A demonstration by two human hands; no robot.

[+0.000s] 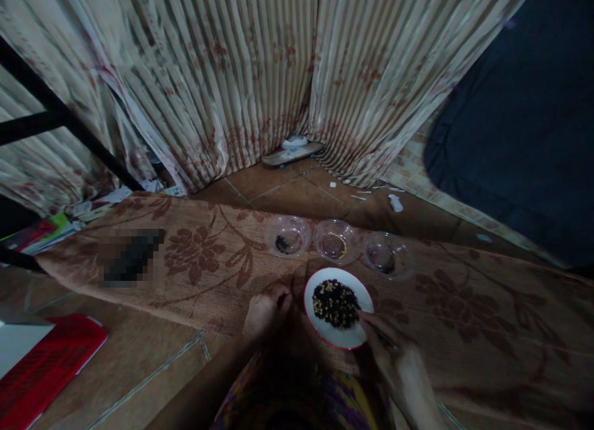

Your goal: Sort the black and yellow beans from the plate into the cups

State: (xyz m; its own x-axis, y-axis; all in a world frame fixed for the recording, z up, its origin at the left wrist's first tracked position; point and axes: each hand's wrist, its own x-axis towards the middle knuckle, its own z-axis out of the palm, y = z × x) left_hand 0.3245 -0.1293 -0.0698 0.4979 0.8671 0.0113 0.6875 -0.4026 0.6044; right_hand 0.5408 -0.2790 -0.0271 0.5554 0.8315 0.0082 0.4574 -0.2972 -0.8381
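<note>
A white plate with a red rim holds a heap of mixed black and pale yellow beans or seeds. My right hand reaches over the plate's right edge, its fingertips at the heap. The fingers are pinched together, with a thin dark shape beside them that is too dim to name. Left of the plate, my left hand rests curled in a loose fist, showing nothing in it. Behind the plate stand three clear plastic bowls: the left bowl has black pieces, the middle bowl pale yellow ones, the right bowl dark ones.
A brown flower-patterned cloth covers the low surface, with a blurred dark object at its left. Beyond are a skateboard, striped curtains and small litter. A red and white box lies at lower left.
</note>
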